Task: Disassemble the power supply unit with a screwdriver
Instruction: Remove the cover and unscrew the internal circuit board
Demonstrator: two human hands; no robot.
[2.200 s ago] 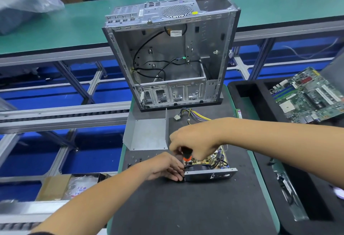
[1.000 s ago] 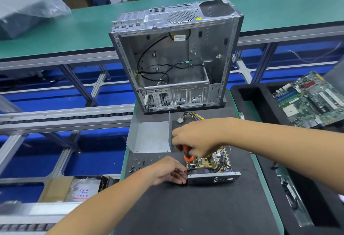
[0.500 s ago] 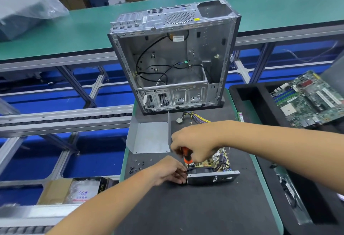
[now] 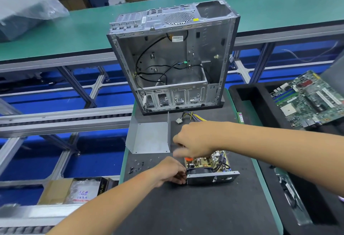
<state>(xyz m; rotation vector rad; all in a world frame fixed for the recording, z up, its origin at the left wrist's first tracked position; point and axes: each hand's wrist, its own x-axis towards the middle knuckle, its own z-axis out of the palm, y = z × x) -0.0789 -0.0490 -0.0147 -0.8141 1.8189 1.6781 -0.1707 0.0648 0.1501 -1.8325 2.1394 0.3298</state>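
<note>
The opened power supply unit (image 4: 212,176) lies on the black mat, its yellow circuit board (image 4: 204,161) exposed. My right hand (image 4: 195,141) grips the orange-handled screwdriver (image 4: 188,159), which stands upright over the board's left corner; the fingers are blurred. My left hand (image 4: 172,172) holds the unit's left end, fingers curled against the metal wall. The unit's removed grey metal cover (image 4: 150,137) lies just behind, to the left. Its coloured cable bundle (image 4: 193,117) trails toward the case.
An empty computer case (image 4: 173,57) stands at the mat's far edge. Several small black screws (image 4: 138,165) lie left of the unit. A green motherboard (image 4: 309,100) rests in a black foam tray at the right. A cardboard box (image 4: 72,191) sits at lower left, below the mat.
My right hand has shifted slightly on the screwdriver handle and blurs now, as in a turning motion. My left hand stays on the unit's left end. The unit has not moved.
</note>
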